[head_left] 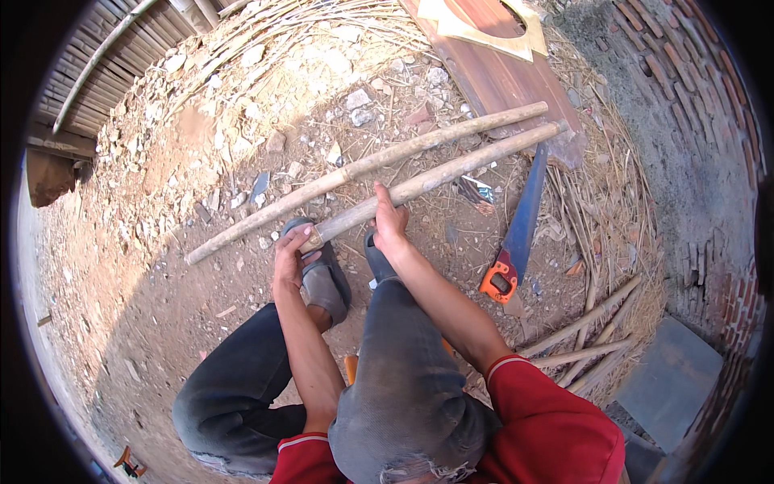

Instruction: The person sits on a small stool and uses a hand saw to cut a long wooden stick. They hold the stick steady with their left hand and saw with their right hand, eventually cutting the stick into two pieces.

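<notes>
A straight bamboo pole [468, 164] slants up to the right in front of my feet, its far end over a brown wooden board [492, 89]. My right hand [390, 222] is closed round it near its lower left part, above my shoe. My left hand [292, 256] pinches the pole's near end, with fingers on either side of it. Just beyond lies a second bamboo pole [387, 156], longer and slightly bent, roughly parallel and touched by neither hand. To the right, a handsaw [516, 234] with an orange handle and a blue-grey blade rests on the ground.
Stones, straw and chips cover the dirt ground. A pale sheet with a round cutout [484, 28] lies on the board. Several thin bamboo sticks [592, 331] and a grey flat panel [671, 383] lie at the lower right, near a brick wall [677, 145]. A slatted bamboo structure [121, 60] stands upper left.
</notes>
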Demonstrator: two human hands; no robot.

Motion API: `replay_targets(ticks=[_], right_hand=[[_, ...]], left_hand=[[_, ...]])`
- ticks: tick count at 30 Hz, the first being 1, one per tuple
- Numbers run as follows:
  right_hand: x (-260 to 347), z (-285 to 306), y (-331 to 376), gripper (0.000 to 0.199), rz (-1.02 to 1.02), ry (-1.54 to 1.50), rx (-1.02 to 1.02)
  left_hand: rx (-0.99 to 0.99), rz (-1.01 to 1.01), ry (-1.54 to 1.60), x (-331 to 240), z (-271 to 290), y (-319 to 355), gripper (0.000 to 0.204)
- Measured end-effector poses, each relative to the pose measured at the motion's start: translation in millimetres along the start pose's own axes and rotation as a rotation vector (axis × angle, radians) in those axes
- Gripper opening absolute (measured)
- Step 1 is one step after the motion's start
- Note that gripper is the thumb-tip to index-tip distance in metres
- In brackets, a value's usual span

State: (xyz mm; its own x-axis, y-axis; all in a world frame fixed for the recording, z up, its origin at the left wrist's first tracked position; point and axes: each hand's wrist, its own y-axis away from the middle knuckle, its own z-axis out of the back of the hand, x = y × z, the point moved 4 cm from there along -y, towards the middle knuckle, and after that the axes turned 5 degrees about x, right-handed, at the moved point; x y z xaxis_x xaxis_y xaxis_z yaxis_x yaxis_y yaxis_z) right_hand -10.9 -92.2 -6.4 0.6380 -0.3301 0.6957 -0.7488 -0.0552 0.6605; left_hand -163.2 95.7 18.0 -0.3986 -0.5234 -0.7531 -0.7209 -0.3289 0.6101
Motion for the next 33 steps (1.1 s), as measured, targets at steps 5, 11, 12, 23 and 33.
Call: replay_targets(ticks=[5,11,12,23,33], right_hand=[[-1,-6,-15,0.043,-0.04,0.162,0.004],[-12,-4,-46,0.038,-0.071,0.108,0.179],[-12,-12,-43,0.04,-0.08,0.122,0.215],[-21,70,-24,0.038,-0.202,0.242,0.29],[-18,38,-49,0.056,-0.152,0.202,0.339]], left_hand=[[-0.051,-0.05,0.144,28,6,-24,0.03],[-0.16,-0.151,0.331,48,-3,-51,0.03],[-0.192,-0.173,0.359,51,9,-58,0.031],[-0.286,-0.161,0.502,45,12,-114,0.028],[-0.509,-0.009,0.331,29,7,-119,0.043]])
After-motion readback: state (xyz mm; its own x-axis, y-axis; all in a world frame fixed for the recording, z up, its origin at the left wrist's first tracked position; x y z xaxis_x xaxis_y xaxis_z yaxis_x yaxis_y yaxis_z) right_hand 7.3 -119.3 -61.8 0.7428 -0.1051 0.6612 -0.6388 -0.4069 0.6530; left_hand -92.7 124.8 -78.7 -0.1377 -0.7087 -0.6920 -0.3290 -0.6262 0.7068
